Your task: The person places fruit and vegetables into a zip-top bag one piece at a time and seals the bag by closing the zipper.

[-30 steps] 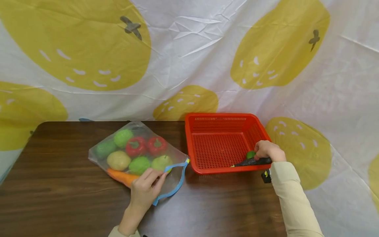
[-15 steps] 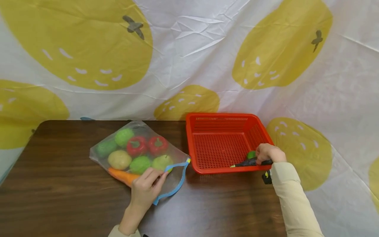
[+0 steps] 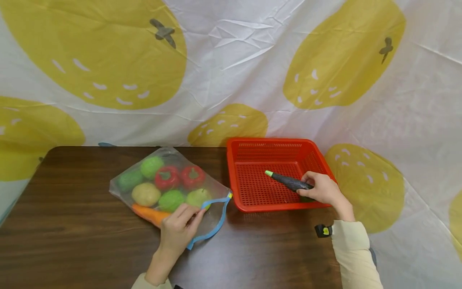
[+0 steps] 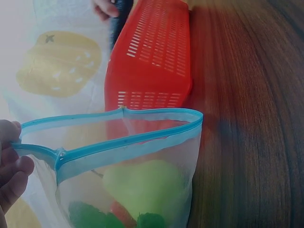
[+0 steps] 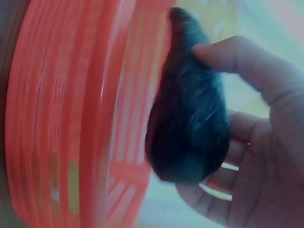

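Note:
My right hand (image 3: 321,188) grips a dark eggplant (image 3: 290,182) with a pale green tip, held over the red basket (image 3: 231,176). In the right wrist view the eggplant (image 5: 190,109) hangs between thumb and fingers beside the basket's rim. A green item (image 3: 306,199) shows partly beneath that hand. My left hand (image 3: 178,226) pinches the blue zip edge of a see-through bag (image 3: 213,190), whose mouth gapes in the left wrist view. Inside lie two red bell peppers (image 3: 167,178), a potato (image 3: 146,194), a carrot (image 3: 149,214), a pear (image 3: 197,198) and several green pieces.
Everything stands on a dark wooden table (image 3: 72,241). Behind it hangs a white sheet (image 3: 231,72) printed with yellow fruit. The basket's near left corner sits right by the bag's yellow zip end.
My right hand has lifted the eggplant from the basket's near side, swinging its green tip up and left. My left hand and the bag have hardly moved.

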Demonstrator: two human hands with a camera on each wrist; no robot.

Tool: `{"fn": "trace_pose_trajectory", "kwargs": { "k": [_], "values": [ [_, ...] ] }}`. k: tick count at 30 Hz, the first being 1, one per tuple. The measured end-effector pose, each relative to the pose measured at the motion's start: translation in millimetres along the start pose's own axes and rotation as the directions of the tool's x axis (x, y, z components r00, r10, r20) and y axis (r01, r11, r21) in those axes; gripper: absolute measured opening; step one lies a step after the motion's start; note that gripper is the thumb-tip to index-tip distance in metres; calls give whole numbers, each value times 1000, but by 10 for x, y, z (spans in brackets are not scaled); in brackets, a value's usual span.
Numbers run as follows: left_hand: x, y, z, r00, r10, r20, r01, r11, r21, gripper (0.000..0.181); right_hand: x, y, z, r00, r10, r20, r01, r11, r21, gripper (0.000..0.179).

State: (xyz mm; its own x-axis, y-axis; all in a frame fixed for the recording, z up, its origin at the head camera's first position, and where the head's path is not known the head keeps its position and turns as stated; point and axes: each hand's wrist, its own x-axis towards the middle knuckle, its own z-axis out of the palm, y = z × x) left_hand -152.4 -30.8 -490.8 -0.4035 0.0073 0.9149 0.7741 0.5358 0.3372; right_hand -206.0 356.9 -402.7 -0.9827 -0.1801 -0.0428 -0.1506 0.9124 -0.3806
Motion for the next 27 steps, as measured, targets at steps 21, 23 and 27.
{"fn": "trace_pose_trajectory", "kwargs": {
  "k": [21,23,27],
  "values": [
    [27,7,-1,1000,5,-9,-5,1000,1,29,-403,-1392,1213,968,-230,-100,247,946,209,22],
    [32,14,-3,1000,1,-2,-1,1000,7,29,-343,-1501,1363,968,-220,-122,246,933,262,21],
    [38,27,-10,1000,-4,16,4,1000,9,30,-185,-1683,1591,959,-207,-193,264,900,346,18]
  ]
}}
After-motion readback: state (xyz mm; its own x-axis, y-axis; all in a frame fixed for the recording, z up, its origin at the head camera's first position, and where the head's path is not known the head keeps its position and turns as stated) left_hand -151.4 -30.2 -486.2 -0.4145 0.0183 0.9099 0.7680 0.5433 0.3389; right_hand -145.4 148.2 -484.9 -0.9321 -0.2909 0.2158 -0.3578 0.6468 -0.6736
